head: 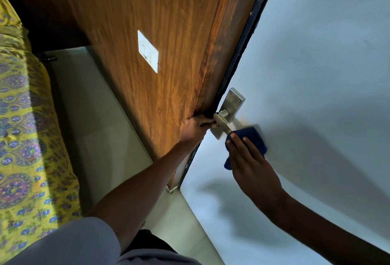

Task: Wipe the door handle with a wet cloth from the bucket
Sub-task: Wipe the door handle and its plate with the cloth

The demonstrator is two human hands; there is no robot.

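A silver lever door handle (222,121) on a rectangular metal plate (232,104) sits at the left edge of a pale blue-white door (316,74). My right hand (251,169) presses a dark blue cloth (252,135) over the outer end of the lever. My left hand (195,127) grips the dark door edge (238,53) just left of the handle, fingers curled around it. The lever's far end is hidden under the cloth. No bucket is in view.
A brown wood-grain panel (164,32) with a white switch plate (148,50) stands left of the door. A bed with a yellow patterned cover (27,138) lies at far left. Pale floor tiles (95,127) run between them.
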